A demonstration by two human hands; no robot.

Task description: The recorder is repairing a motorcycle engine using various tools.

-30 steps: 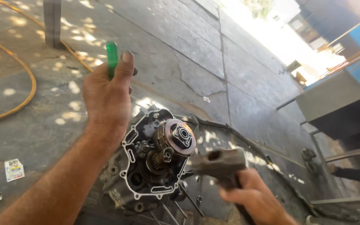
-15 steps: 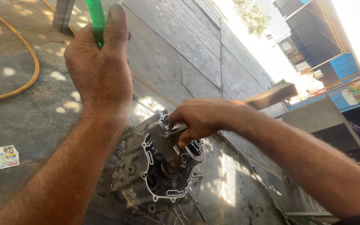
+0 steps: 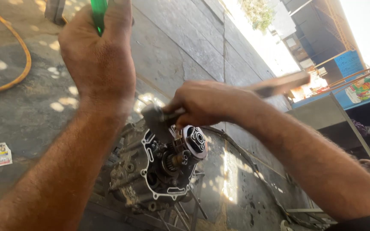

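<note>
An opened engine case (image 3: 159, 171), dark and greasy with a pale gasket line around its rim, is sitting on a metal stand (image 3: 185, 214) low in the middle of the view, its round clutch hub (image 3: 195, 141) facing right. The right hand (image 3: 202, 105) is gripping a hammer (image 3: 275, 85) closed-fisted close to the head, with the wooden handle sticking out behind the wrist and the dark head (image 3: 153, 117) lying just at the case's upper edge. The left hand (image 3: 97, 55) is raised well above the case, clamped around a green tool handle (image 3: 98, 15). Cracked concrete floor (image 3: 180, 47) is spreading all around, with an orange hose (image 3: 16, 77) curving at the far left and a small printed card (image 3: 0, 154) lying near it.
</note>
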